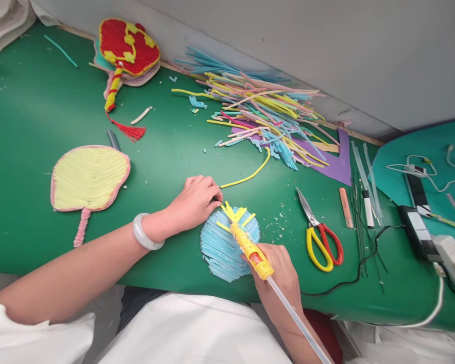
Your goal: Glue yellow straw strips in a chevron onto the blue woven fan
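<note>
While the right hand [276, 273] is wrapped around the yellow glue gun [246, 242], whose handle is mostly hidden by the palm, the left hand [197, 202] has its thumb and fingertips drawn together at the upper left edge of the blue disc [223, 258]. Whether those fingertips pinch a strip or merely touch one, I cannot tell.

The disc lies flat on the green table [167, 151], right in front of the person, and the gun slants over it, nozzle down among the short yellow strips [249, 219] fanned out across the disc's upper part. A clear glue stick [298, 317] juts from the gun's rear. A white bangle [146, 232] circles the left wrist.

Just above the disc, a long yellow stem [246, 179] curves from near the left fingers. Beyond it, a heap of coloured stems [258, 101] partly covers a purple sheet [343, 162]. Scissors [313, 221] with one yellow and one red handle lie to the disc's right, blades together; farther that way are dark thin wires [358, 227] and a power strip [419, 232].

Well left of the disc rests a pale yellow fan [91, 177] edged in pink; farther off, up and to the left, sits a red fan [129, 45] with a tassel [127, 130].
</note>
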A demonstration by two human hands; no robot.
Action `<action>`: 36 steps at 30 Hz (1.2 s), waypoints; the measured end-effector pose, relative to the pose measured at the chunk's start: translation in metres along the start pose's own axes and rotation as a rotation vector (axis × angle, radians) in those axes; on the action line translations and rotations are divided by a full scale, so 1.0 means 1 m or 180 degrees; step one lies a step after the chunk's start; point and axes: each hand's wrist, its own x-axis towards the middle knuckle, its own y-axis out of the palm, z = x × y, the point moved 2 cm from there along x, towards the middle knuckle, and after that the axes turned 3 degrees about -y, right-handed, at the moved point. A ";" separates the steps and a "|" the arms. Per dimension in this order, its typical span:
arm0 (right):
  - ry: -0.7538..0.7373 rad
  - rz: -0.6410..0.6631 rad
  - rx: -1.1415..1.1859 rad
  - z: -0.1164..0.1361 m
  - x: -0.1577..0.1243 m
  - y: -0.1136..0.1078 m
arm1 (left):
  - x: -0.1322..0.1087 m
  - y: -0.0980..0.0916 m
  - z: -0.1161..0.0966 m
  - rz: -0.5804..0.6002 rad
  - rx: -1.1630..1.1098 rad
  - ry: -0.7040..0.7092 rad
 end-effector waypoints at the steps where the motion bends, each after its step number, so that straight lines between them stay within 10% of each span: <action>1: 0.0007 0.0003 0.0007 0.000 0.000 0.000 | 0.000 0.000 0.000 -0.0004 -0.0002 -0.0003; 36: 0.0236 -0.0075 0.0095 -0.015 -0.023 -0.003 | 0.001 -0.003 -0.003 0.0059 -0.0010 -0.0102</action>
